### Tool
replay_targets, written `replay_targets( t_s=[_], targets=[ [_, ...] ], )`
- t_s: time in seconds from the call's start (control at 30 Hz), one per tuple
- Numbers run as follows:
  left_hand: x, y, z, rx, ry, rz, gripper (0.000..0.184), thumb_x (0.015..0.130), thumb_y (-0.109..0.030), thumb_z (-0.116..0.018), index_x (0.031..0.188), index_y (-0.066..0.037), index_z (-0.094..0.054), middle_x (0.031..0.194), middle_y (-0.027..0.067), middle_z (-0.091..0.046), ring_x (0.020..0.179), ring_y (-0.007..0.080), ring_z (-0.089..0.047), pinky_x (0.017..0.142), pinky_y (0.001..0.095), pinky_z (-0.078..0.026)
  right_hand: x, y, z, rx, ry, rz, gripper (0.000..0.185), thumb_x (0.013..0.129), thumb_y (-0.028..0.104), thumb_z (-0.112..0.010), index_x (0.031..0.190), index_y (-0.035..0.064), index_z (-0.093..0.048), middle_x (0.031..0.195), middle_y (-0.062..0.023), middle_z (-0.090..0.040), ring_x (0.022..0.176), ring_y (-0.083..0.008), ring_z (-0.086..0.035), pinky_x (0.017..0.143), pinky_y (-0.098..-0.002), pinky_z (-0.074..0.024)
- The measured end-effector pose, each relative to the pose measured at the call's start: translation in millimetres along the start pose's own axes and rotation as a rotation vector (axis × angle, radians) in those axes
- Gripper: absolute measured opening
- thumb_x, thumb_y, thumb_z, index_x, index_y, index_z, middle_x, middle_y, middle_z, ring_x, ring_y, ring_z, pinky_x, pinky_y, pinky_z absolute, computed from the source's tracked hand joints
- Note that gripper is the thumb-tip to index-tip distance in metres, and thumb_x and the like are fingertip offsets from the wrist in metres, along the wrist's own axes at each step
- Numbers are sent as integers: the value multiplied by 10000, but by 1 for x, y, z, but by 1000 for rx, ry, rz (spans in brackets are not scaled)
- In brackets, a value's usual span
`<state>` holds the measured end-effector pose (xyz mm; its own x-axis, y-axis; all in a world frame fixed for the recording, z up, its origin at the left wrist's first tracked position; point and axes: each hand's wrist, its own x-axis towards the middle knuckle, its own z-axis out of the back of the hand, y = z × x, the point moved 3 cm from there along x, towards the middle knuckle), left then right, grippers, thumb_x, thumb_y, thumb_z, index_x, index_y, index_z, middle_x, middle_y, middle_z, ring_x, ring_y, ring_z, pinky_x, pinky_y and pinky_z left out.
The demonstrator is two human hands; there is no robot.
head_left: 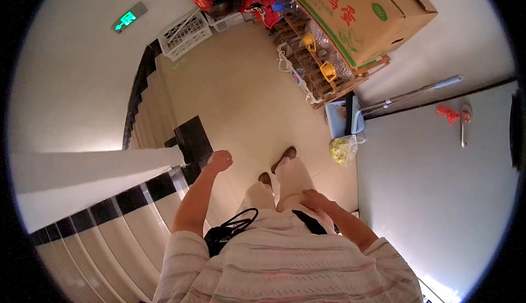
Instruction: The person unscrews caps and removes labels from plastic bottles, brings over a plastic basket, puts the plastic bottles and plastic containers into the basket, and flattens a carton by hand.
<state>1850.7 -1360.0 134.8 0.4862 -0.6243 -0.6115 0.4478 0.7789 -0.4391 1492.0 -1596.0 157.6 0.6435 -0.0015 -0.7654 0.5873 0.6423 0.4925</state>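
Observation:
My left hand [220, 161] hangs in front of me on the left, above the floor beside the stairs. Its fingers are curled into a loose fist, and nothing sticks out of it. Against the front of my light trousers [296, 177] is my right hand [318, 200], its fingers loosely stretched and no object visible in it. A black bag or pouch with a looped cord [224, 234] sits at my left hip. Both brown shoes [284, 158] show below, one ahead of the other.
Stairs with black-edged steps [109, 232] descend left, beside a white wall end [148, 163]. On the right are a grey door [427, 155], a blue dustpan [335, 118], a knotted plastic bag [344, 150] and a rack [307, 67] under a large cardboard box [356, 18]. White crates [183, 34] stand ahead.

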Motion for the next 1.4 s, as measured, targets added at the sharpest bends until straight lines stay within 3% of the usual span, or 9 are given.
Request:
replay_targets(
  t_s=[0.3, 0.6, 0.7, 0.8, 0.87, 1.03, 1.23, 1.33, 1.4],
  targets=[
    [138, -92, -28, 206, 289, -58, 263, 720, -274, -597, 860, -55, -635, 823, 144, -626, 815, 303, -605, 758, 401, -484, 43, 26, 89, 60, 267, -179, 666, 841, 387, -505, 1376, 118, -213, 1403, -184, -220, 1164, -395, -430, 951, -445, -392],
    [133, -102, -37, 323, 675, 292, 660, 694, -280, -636, 1274, -66, -403, 1383, 193, -230, 1186, 495, -334, 852, 618, -400, 79, 16, 102, 95, 280, -315, 727, 824, 462, -515, 1397, 171, -174, 1427, -161, -182, 1175, -414, -415, 963, -430, -389],
    [146, -109, -5, 416, 601, 307, 689, 707, -302, -621, 1309, -88, -363, 1407, 183, -177, 1171, 526, -324, 788, 626, -431, 126, -42, 39, -35, 36, -76, 640, 830, 460, -511, 1361, 181, -286, 1354, -165, -350, 1132, -355, -470, 939, -414, -406],
    [164, -103, -4, 472, 571, 370, 668, 719, -324, -606, 1304, -98, -376, 1398, 175, -209, 1139, 503, -369, 733, 591, -469, 168, -80, 49, 403, 206, -390, 477, 839, 445, -508, 1242, 192, -478, 1137, -130, -569, 1027, -275, -552, 880, -398, -438],
    [178, -88, -3, 505, 584, 375, 658, 720, -336, -603, 1297, -103, -390, 1394, 172, -231, 1132, 475, -389, 732, 565, -480, 235, -164, -4, 172, -82, -142, 345, 835, 428, -521, 1058, 180, -607, 926, -95, -649, 920, -231, -598, 808, -385, -463],
    [187, -88, 53, 369, 640, 358, 601, 723, -336, -587, 1265, -121, -444, 1362, 160, -306, 1167, 420, -382, 826, 542, -442, 379, -187, 112, -10, -181, -295, 338, 815, 391, -528, 898, 69, -588, 852, -137, -620, 840, -305, -591, 770, -427, -459],
    [188, -31, 16, 376, 524, 258, 557, 711, -318, -597, 1219, -126, -475, 1331, 150, -300, 1122, 415, -403, 860, 571, -390, 498, -197, 242, 190, -386, -548, 658, 814, 353, -570, 1339, 49, -315, 1264, -225, -454, 1159, -367, -442, 993, -400, -341],
    [192, -20, 27, 302, 541, 265, 559, 707, -322, -604, 1216, -135, -467, 1324, 151, -289, 1097, 413, -412, 869, 556, -389, 515, -178, 288, 637, -301, -687, 724, 813, 219, -603, 1400, 105, -194, 1396, -171, -287, 944, -282, -586, 484, -336, -535],
    [191, -14, 33, 267, 516, 244, 546, 712, -323, -604, 1210, -145, -467, 1319, 154, -294, 1096, 415, -412, 876, 549, -386, 527, -176, 286, 704, -451, -652, 750, 814, 196, -600, 1414, 148, -152, 1414, -149, -257, 1040, -286, -533, 553, -316, -556]
  ],
)
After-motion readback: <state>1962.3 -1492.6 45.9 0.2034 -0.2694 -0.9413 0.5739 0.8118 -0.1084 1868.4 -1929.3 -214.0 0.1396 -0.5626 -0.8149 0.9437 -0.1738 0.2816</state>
